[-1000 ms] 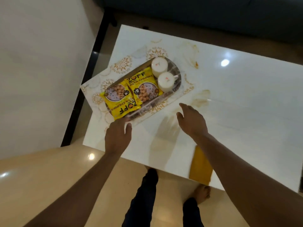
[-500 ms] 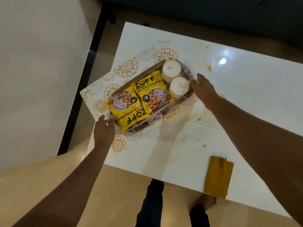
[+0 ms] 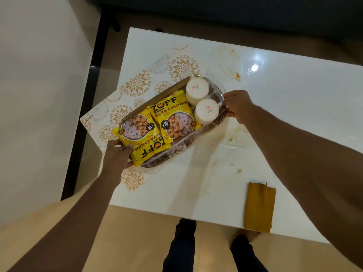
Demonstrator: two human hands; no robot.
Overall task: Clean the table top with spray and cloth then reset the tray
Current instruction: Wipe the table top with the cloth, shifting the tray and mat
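An oval metal tray (image 3: pixel 184 149) sits on a patterned mat (image 3: pixel 137 83) at the left end of the white table (image 3: pixel 294 99). It carries two yellow snack packets (image 3: pixel 157 130) and two upturned white cups (image 3: pixel 202 102). My left hand (image 3: pixel 117 156) grips the tray's near-left end. My right hand (image 3: pixel 237 105) grips its far-right rim beside the cups. A folded mustard cloth (image 3: pixel 259 207) lies at the table's near edge. Brown stains (image 3: pixel 235 134) mark the table top right of the tray. No spray bottle is in view.
A dark sofa (image 3: pixel 235 10) runs along the far side of the table. A black floor strip (image 3: pixel 86 107) lies to the left. My legs and feet (image 3: pixel 182 246) stand just below the table's near edge.
Both hands have moved from hovering near the tray to closing on its two ends. The view has shifted, so the cloth now shows in full.
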